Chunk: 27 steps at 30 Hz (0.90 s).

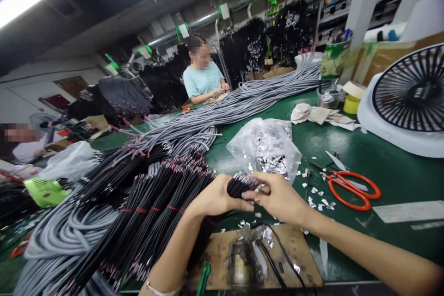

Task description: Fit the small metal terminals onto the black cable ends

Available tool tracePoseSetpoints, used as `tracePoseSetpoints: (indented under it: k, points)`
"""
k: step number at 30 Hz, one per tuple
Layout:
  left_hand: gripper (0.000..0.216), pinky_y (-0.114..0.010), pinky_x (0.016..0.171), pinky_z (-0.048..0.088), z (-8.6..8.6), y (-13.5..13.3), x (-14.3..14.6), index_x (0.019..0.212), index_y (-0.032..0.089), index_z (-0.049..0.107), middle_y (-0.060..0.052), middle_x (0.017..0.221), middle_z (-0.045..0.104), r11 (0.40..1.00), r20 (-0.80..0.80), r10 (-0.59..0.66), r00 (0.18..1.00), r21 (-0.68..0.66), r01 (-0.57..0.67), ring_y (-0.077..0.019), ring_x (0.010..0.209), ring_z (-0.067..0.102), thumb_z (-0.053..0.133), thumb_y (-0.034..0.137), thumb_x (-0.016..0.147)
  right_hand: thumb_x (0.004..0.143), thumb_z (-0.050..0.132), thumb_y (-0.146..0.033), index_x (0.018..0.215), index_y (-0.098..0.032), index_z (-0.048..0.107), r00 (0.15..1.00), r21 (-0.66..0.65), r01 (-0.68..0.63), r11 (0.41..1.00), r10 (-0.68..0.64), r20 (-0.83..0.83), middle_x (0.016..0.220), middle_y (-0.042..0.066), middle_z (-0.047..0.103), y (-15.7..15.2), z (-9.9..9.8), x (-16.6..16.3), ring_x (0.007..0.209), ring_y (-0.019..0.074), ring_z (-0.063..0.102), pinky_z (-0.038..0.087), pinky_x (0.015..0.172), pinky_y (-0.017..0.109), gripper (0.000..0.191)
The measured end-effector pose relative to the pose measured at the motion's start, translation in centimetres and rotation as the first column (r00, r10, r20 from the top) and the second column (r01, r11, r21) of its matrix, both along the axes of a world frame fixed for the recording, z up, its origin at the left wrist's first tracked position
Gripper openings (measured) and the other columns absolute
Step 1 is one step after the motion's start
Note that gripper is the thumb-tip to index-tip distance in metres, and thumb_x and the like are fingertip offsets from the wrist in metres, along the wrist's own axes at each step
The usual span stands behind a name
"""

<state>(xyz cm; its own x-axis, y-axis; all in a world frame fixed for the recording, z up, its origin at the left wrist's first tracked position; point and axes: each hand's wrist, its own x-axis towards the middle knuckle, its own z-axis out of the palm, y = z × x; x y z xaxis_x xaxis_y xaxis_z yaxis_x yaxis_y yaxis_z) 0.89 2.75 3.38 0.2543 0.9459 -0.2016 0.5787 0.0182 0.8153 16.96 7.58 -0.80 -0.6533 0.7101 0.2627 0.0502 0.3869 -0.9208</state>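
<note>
Two hands: L hand (211,199) wrapped round a bundle of blk wires (236,188), thumb & fingers closed on it; R hand (282,199) at the same bundle's silvery end, fingers bent in against it, exact pinch too blurred to tell.
Held bundle: up off the bench, btwn both palms, just beyond the wooden board (294,252).
Board: carries a cloudy wrapped lump (241,263), blk cord alongside, green-handled tool (204,277) at L edge.
Green bench (333,141): clear plastic bag (239,141) w/ silvery bits just past the hands; orange-handled scissors (354,189) off to R, loose bits nr the blades.
L side: blk wire stacks (149,217) w/ red ties, lying nr coiled grey cable (69,236).
Far side: long grey cable run (249,95); co-worker (203,81) in lt-blue top behind it, hands close tog.
R side: white fan (374,120), blk grille.
</note>
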Motion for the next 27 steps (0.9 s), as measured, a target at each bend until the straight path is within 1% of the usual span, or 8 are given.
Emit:
tracePoseSetpoints:
  k: [4,7,9,12,14,20,24,27]
  points:
    - [0.022,-0.022,0.049,0.036,-1.7,0.9,0.1,0.058,0.013,0.057,0.002,0.052,0.056,0.918,0.027,0.279,0.960,0.286,-0.275,-0.0132,0.050,0.050,0.063,0.029,0.073,0.080,0.051,-0.025,0.101,-0.013,0.061,0.988,-0.150,0.100,0.984,-0.117,-0.105,0.075,0.005,0.067,1.5,1.4,0.4,0.067,0.0140,0.059,0.044,0.061,0.025,0.026]
    - [0.025,-0.023,0.053,0.040,-2.6,0.5,-0.6,0.063,0.013,0.057,0.000,0.054,0.060,0.864,0.086,0.366,0.927,0.339,-0.373,-0.0148,0.053,0.056,0.059,0.034,0.078,0.076,0.058,-0.028,0.085,-0.014,0.066,0.998,-0.134,0.043,0.990,-0.050,-0.048,0.068,0.002,0.064,1.3,2.2,0.8,0.058,0.0113,0.053,0.039,0.051,0.022,0.018]
    - [0.026,-0.023,0.053,0.041,-2.7,0.2,-1.0,0.065,0.014,0.056,0.000,0.054,0.060,0.838,0.120,0.404,0.907,0.349,-0.420,-0.0150,0.052,0.056,0.059,0.036,0.078,0.072,0.065,-0.031,0.084,-0.014,0.066,1.000,-0.134,-0.031,0.991,0.031,-0.003,0.066,0.001,0.062,0.6,2.1,0.8,0.050,0.0083,0.046,0.034,0.046,0.020,0.021]
    - [0.028,-0.023,0.052,0.040,-2.5,0.1,-0.9,0.064,0.014,0.055,0.001,0.054,0.059,0.822,0.132,0.422,0.897,0.361,-0.440,-0.0144,0.052,0.055,0.058,0.037,0.078,0.072,0.066,-0.034,0.093,-0.017,0.065,0.999,-0.100,-0.041,0.994,0.039,-0.027,0.068,0.000,0.061,-0.4,1.3,0.6,0.046,0.0062,0.039,0.031,0.043,0.020,0.027]
    - [0.028,-0.023,0.051,0.039,-2.4,-0.1,-0.6,0.063,0.014,0.055,0.001,0.054,0.058,0.827,0.134,0.403,0.905,0.369,-0.423,-0.0141,0.053,0.054,0.058,0.037,0.078,0.075,0.062,-0.032,0.088,-0.018,0.066,0.998,-0.042,0.008,0.999,-0.011,-0.064,0.065,-0.001,0.061,-0.6,0.9,0.4,0.048,0.0073,0.042,0.033,0.045,0.021,0.019]
    - [0.025,-0.024,0.054,0.042,-2.2,-1.0,-0.1,0.069,0.013,0.057,-0.001,0.058,0.061,0.906,0.253,0.301,0.919,0.226,-0.359,-0.0155,0.056,0.056,0.060,0.037,0.077,0.079,0.056,-0.027,0.075,-0.015,0.063,0.987,-0.026,0.139,0.990,-0.141,-0.072,0.059,-0.001,0.055,-0.2,0.7,0.3,0.049,0.0086,0.043,0.033,0.045,0.021,0.015]
    - [0.023,-0.023,0.050,0.039,-2.0,-1.2,-0.2,0.066,0.014,0.056,0.001,0.055,0.056,0.856,0.173,0.384,0.907,0.301,-0.420,-0.0138,0.051,0.053,0.060,0.034,0.077,0.074,0.061,-0.022,0.094,-0.017,0.062,0.991,-0.037,0.010,0.999,-0.015,-0.136,0.068,-0.001,0.060,-0.6,1.0,0.6,0.044,0.0056,0.035,0.029,0.040,0.020,0.021]
    - [0.021,-0.022,0.049,0.038,-2.3,-1.1,-0.2,0.064,0.015,0.054,0.002,0.054,0.054,0.832,0.150,0.391,0.908,0.365,-0.418,-0.0128,0.051,0.050,0.060,0.030,0.076,0.073,0.063,-0.021,0.089,-0.019,0.066,0.987,0.111,-0.046,0.993,0.062,-0.149,0.066,-0.002,0.060,-1.1,1.2,0.7,0.042,0.0051,0.033,0.029,0.040,0.020,0.016]
